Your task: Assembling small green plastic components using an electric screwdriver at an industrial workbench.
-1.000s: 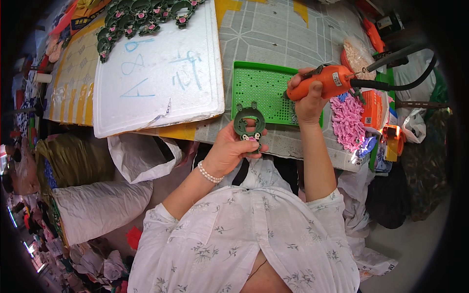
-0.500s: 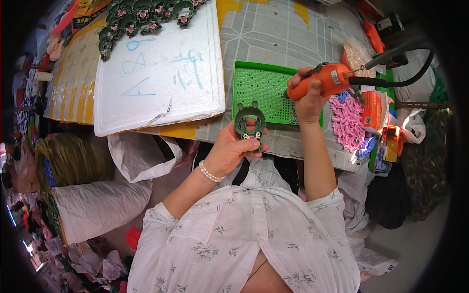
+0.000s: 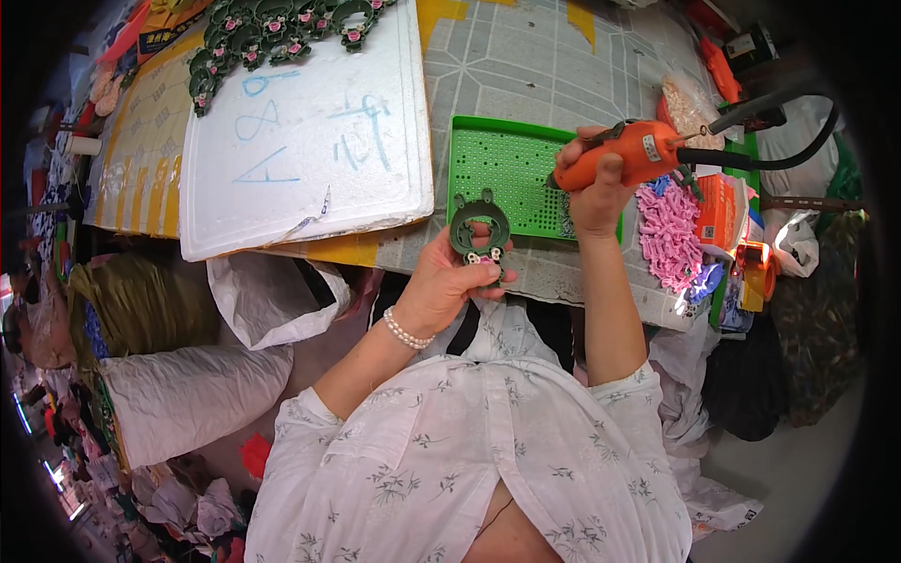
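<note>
My left hand [image 3: 449,283] is closed on a dark green ring-shaped plastic piece [image 3: 481,225], gripping its lower end. Two small ears stick up from the ring, and cream and pink bits sit near my thumb. My right hand [image 3: 599,192] is wrapped round an orange electric screwdriver [image 3: 624,157] with a black cable. Its tip points left over a green perforated tray [image 3: 511,141], apart from the ring. Small metal-coloured bits, too small to name, lie in the tray's near right corner beneath my right hand.
On a white foam board [image 3: 310,159] at the left lie several similar green pieces [image 3: 272,28] with pink details. Right of my right arm are a heap of pink plastic parts [image 3: 668,235], an orange box [image 3: 718,211] and an orange tape roll [image 3: 762,267]. White sacks [image 3: 188,394] stand below the table's edge.
The green ring has tilted and shifted very slightly in my left hand. The screwdriver and my right hand have moved a tiny bit to the right.
</note>
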The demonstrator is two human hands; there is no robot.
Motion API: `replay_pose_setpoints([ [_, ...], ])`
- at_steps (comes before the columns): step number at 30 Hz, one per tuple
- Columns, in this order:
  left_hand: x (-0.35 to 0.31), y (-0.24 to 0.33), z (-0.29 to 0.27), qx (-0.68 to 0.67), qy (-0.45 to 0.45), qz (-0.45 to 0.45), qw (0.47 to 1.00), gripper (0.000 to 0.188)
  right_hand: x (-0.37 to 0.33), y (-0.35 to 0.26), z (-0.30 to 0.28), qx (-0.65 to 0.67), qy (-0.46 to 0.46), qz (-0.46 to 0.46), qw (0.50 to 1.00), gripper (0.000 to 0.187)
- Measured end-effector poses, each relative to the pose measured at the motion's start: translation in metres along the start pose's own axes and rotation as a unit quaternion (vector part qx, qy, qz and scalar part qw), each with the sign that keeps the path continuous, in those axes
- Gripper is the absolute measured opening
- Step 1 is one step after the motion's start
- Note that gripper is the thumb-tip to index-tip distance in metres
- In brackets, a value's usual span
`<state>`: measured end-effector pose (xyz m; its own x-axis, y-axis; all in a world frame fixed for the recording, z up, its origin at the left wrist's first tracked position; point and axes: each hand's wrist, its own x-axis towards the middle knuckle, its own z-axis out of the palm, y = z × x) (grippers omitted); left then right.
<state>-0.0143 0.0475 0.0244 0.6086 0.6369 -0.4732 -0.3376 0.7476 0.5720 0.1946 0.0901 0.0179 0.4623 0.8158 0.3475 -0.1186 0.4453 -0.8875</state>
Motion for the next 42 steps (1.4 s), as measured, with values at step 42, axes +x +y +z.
replay_pose_setpoints([
  [42,0.002,-0.009,0.010,-0.028,0.019,0.039,0.999,0.043,-0.066,-0.071,0.033,0.127,-0.153,0.007,0.980,0.086],
])
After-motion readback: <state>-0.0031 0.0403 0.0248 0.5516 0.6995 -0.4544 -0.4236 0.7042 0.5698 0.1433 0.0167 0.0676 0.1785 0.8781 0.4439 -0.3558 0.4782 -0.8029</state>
